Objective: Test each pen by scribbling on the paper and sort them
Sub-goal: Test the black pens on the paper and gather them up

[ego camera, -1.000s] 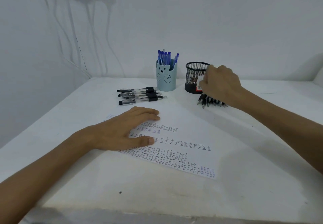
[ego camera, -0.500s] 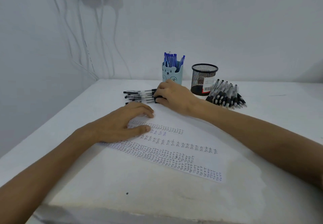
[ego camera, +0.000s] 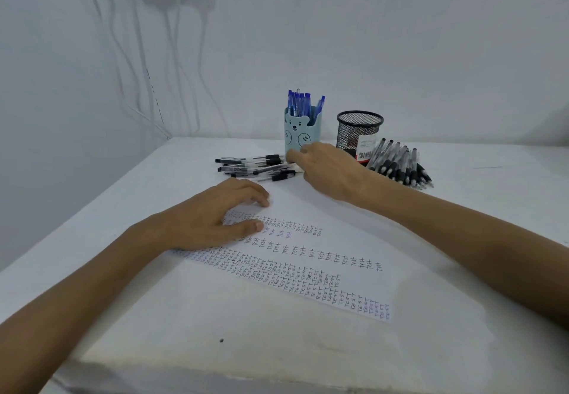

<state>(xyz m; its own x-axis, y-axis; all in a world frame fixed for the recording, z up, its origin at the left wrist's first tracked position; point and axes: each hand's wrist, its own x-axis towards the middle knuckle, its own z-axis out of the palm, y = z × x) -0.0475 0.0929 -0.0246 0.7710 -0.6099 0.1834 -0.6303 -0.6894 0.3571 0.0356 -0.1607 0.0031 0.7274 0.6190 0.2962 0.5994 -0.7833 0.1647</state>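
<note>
The paper lies flat and skewed in front of me, covered in rows of small scribbled "test" marks, with loose black-clipped pens heaped beyond it, blue pens upright in the bear cup, and black-gripped pens fanned beside the mesh cup.

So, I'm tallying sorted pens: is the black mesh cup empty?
Likely empty: nothing sticks up past the black mesh cup, unlike the blue pens in the bear cup. Its dark bottom is unclear.

Left hand rests on the paper; right hand — fingers at the loose black pens.
</note>
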